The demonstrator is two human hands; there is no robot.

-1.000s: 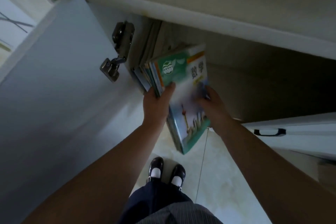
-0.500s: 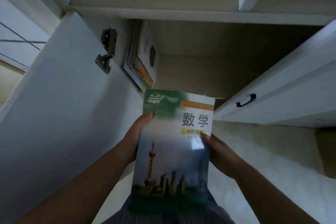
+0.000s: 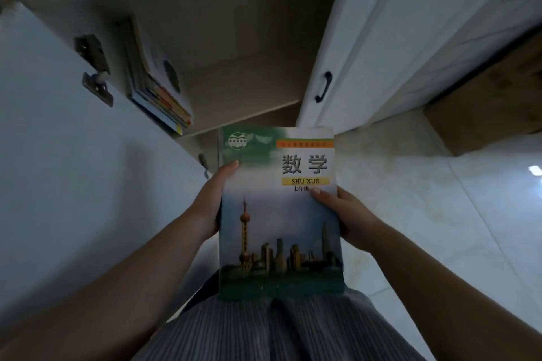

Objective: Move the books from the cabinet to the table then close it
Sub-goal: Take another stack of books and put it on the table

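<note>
Left hand [image 3: 209,202] and right hand [image 3: 349,215] pinch the side edges of the maths book [image 3: 278,214]; thin, light, floppy softcover, glossy, best gripped near the spine

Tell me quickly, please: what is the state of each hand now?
Left hand: closed on the left edge of the textbook, thumb on the cover.
Right hand: closed on the textbook's right edge, thumb on the cover.
</note>
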